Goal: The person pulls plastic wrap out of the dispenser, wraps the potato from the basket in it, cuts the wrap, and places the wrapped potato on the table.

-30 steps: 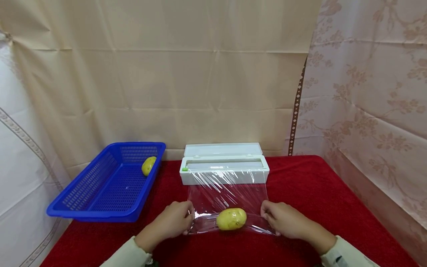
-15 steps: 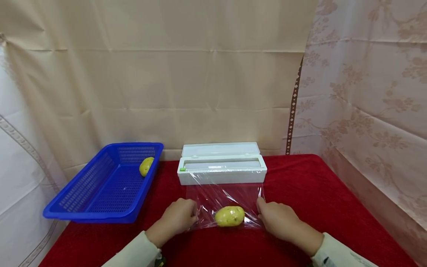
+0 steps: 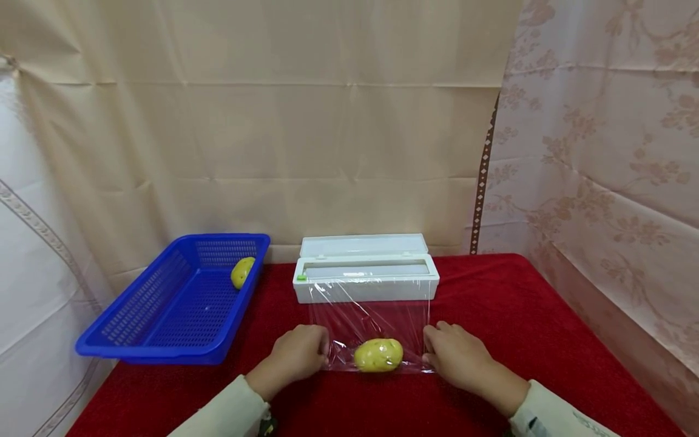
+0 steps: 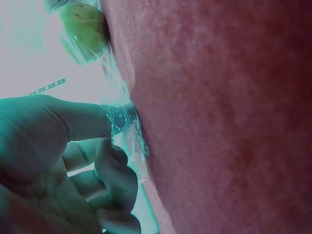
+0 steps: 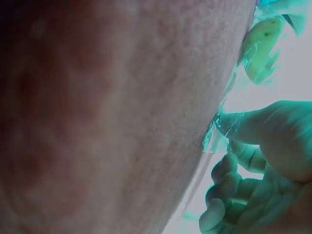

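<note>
A yellow potato lies on a sheet of clear cling film near the front of the table. The film stretches forward from a white dispenser box whose lid stands raised. On the potato's left, my left hand pinches the film's near corner between thumb and curled fingers; the left wrist view shows the film bunched at the thumb tip. My right hand pinches the opposite corner, right of the potato, and film wraps over its thumb in the right wrist view. Neither hand touches the potato.
A blue plastic basket stands at the left, with a second potato against its right wall. Red cloth covers the table. Beige curtain hangs behind, and a patterned pink curtain borders the right side.
Both hands have moved inward toward the potato, still pinching the film, and the sheet between them is narrower. The film's near edge has drawn slightly closer to the potato.
</note>
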`<action>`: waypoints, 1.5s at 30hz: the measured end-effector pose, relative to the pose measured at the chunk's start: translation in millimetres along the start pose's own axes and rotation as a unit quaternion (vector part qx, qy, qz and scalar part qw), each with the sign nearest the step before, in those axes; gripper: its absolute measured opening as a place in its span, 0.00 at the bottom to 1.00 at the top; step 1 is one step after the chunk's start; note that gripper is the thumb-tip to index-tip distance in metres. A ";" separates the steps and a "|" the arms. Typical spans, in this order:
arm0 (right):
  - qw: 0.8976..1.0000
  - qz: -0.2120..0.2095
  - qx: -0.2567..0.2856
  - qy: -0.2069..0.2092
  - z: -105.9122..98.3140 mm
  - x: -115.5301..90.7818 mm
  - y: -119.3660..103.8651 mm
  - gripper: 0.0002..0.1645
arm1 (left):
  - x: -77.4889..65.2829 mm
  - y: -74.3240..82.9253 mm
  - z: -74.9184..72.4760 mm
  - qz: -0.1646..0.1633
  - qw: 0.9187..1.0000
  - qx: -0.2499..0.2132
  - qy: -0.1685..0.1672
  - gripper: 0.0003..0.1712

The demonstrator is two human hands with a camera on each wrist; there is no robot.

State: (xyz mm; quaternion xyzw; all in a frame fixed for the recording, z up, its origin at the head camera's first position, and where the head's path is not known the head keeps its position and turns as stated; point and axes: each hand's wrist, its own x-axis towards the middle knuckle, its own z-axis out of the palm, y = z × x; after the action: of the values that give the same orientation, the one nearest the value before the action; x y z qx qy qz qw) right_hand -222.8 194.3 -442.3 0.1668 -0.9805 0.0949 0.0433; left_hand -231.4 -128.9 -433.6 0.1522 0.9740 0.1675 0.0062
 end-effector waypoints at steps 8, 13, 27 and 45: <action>0.993 0.053 0.089 -0.059 0.6 3.5 13.9 0.21 | 2.5 -5.8 0.2 0.003 0.993 -0.110 -0.049 0.17; 0.985 0.062 0.142 -0.078 0.5 5.6 23.1 0.21 | 3.0 -12.0 2.3 0.001 0.988 -0.145 -0.051 0.17; 0.974 0.039 0.214 -0.061 -1.7 4.8 34.4 0.23 | 1.6 -12.9 -1.5 -0.016 0.987 -0.147 -0.059 0.14; 0.960 0.005 0.273 -0.069 -9.2 -5.0 40.6 0.20 | -12.2 -16.8 -8.4 0.010 0.986 -0.164 -0.024 0.12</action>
State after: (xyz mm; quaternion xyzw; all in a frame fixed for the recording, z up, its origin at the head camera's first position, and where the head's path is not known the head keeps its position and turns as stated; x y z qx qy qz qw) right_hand -231.2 235.3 -440.9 0.1737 -0.9188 0.3471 -0.0716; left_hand -225.2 -150.3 -431.7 0.1631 0.9313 0.3215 0.0531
